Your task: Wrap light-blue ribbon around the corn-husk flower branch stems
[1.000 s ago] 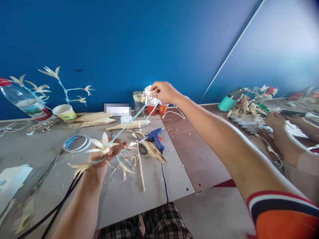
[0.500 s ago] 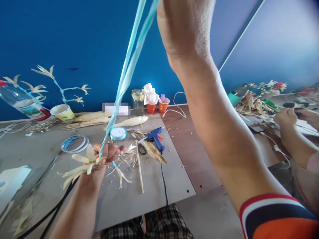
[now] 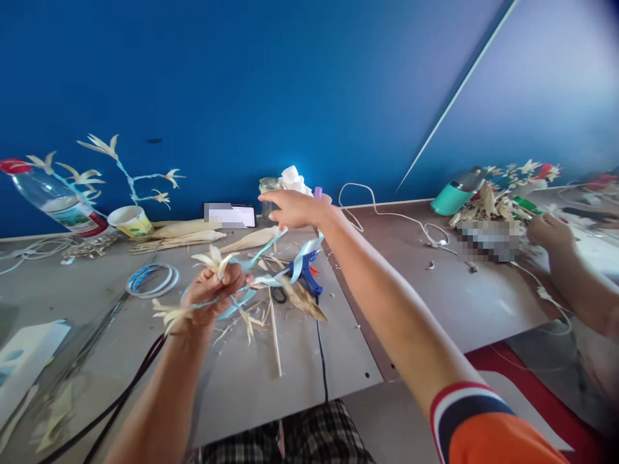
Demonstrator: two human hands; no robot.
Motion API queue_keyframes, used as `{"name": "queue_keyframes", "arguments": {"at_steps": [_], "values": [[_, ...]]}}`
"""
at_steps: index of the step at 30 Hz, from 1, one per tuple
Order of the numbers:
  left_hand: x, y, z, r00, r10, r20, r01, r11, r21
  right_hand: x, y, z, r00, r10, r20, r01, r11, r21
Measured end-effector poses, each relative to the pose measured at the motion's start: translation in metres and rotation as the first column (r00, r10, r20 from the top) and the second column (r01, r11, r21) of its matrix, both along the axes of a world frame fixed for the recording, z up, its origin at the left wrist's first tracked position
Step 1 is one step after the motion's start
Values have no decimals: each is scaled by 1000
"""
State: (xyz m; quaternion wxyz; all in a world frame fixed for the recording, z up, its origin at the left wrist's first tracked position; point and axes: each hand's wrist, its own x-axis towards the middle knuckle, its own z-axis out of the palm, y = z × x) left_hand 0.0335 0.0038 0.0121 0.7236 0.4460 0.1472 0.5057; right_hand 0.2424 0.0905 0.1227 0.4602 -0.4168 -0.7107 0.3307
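My left hand (image 3: 217, 287) is closed around a branch of cream husk flowers (image 3: 216, 263), with blossoms sticking out above, left and below it. Light blue ribbon (image 3: 309, 246) runs from the branch in loose loops up to the underside of my right hand (image 3: 297, 209). That hand is raised over the table with its index finger and thumb pointing left. Its lower fingers are hidden, though the ribbon hangs from its palm side. Beneath the ribbon lie a blue glue gun (image 3: 307, 276), a dry husk (image 3: 307, 303) and a dark scissor handle (image 3: 279, 295).
A bottle (image 3: 72, 209) and a paper cup (image 3: 130, 221) with flower stems stand at the left. Ribbon rings (image 3: 152, 281) lie nearer. At the right are a green flask (image 3: 454, 193), a white cable (image 3: 387, 212) and another person's hand (image 3: 551, 235). A black cord (image 3: 322, 361) crosses the front edge.
My right hand has come down from high above, and the taut ribbon now hangs slack in loops. My left hand has turned and risen slightly with the branch. The ribbon spool no longer shows.
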Motion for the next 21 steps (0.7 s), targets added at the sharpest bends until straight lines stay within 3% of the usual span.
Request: {"name": "queue_keyframes", "arguments": {"at_steps": [2, 5, 8, 14, 19, 21], "values": [[3, 3, -1, 1000, 25, -12, -25, 997, -68, -4, -5, -16, 991, 131, 31, -129, 990, -54], [4, 6, -5, 998, 63, -24, -66, 990, -125, -15, -22, -32, 985, 149, -85, -149, 989, 8], [4, 8, -8, 996, 66, -54, -73, 987, -142, -29, -44, -53, 941, 279, -190, -298, 951, -79], [7, 9, -14, 992, -51, -119, 30, 985, -170, -36, -69, -97, 862, 349, -368, -432, 886, -170], [9, 6, -20, 973, -143, -184, 113, 980, -161, -24, -71, -110, 819, 324, -473, -474, 847, -240], [9, 4, -22, 977, -103, -187, 80, 989, -125, -21, -71, -112, 834, 303, -462, -456, 850, -264]]}}
